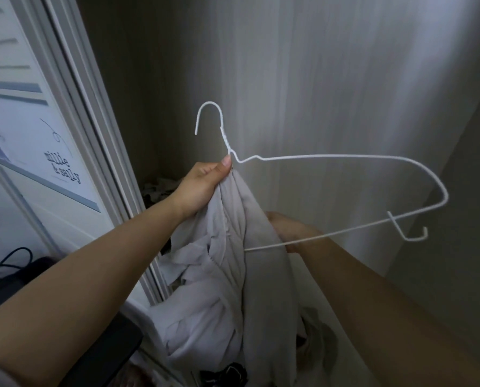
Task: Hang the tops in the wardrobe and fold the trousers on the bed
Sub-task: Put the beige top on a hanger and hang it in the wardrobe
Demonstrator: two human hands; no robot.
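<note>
A white wire hanger is held up in front of the wardrobe's inner wall, hook at the upper left. A pale grey top hangs bunched over the hanger's left shoulder and trails down. My left hand grips the top and the hanger just below the hook's twisted neck. My right hand is lower, partly hidden behind the cloth, with its fingers round the hanger's bottom bar; I cannot tell whether it also holds cloth.
The wardrobe's white door frame runs down the left, with a printed panel beside it. Dark cables lie at the lower left. More clothes are piled low inside the wardrobe and at the bottom edge.
</note>
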